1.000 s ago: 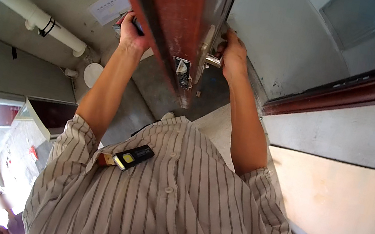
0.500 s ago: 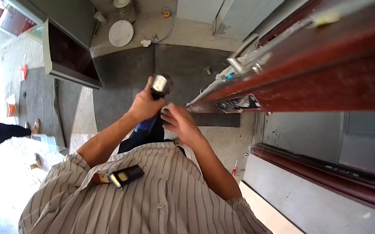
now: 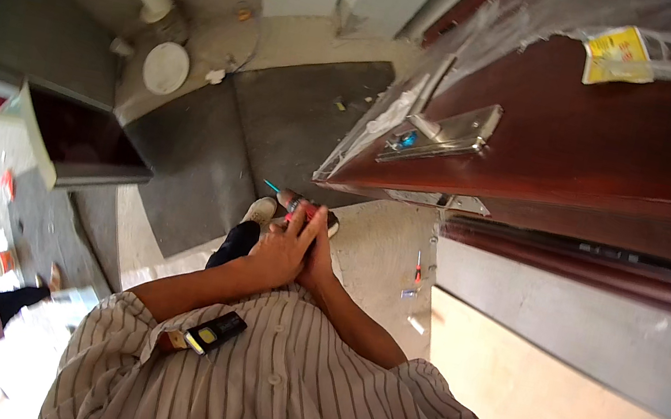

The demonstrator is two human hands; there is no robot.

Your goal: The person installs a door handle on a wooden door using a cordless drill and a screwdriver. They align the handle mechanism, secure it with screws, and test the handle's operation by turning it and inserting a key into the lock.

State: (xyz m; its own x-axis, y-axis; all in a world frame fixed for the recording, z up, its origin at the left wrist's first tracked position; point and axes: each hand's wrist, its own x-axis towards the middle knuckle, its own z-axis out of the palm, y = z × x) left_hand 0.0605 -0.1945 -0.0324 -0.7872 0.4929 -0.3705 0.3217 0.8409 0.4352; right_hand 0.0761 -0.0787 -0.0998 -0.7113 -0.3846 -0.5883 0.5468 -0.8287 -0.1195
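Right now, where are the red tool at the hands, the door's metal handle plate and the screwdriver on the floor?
Red tool (image 3: pixel 293 201): head view, on the front of its body.
Metal handle plate (image 3: pixel 461 137): head view, on its flat face.
Screwdriver (image 3: pixel 418 273): head view, on its red handle.

Left forearm (image 3: pixel 197 284) and right forearm (image 3: pixel 355 328), both bare, converge before the waist, where the left hand (image 3: pixel 279 253) overlaps the right hand (image 3: pixel 319 265), its fingers pointing forward; the right palm is hidden from view.

The head-worn fisheye looks down at both hands (image 3: pixel 281 251).
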